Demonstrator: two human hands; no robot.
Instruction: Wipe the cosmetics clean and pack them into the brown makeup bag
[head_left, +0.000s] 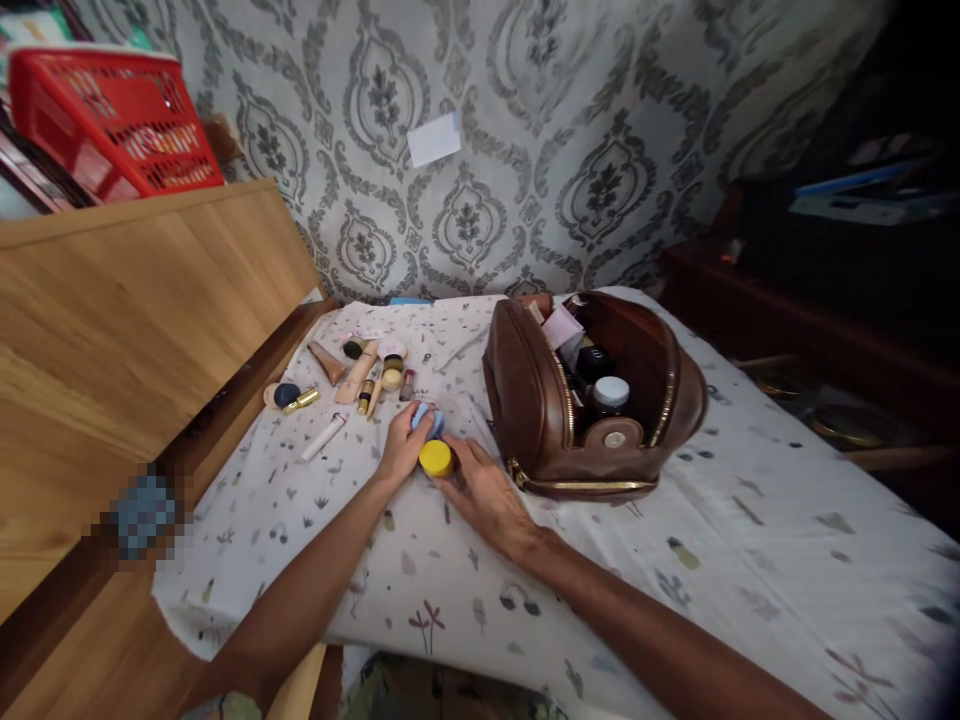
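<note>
My left hand is closed around a small light-blue item, perhaps a cloth or sponge; its exact kind is unclear. Just beside it, my right hand grips a small round jar with a yellow lid. Both hands are close together above the printed cloth. To their right stands a brown leather cosmetic bag, unzipped and wide open. Inside it are a white-lidded jar, a black box and a pale pink item.
Behind my left hand lie several cosmetics, among them a brownish tube, a white-and-pink stick and a dark blue sponge. A wooden panel rises on the left, with a red basket above. Patterned wall closes the back.
</note>
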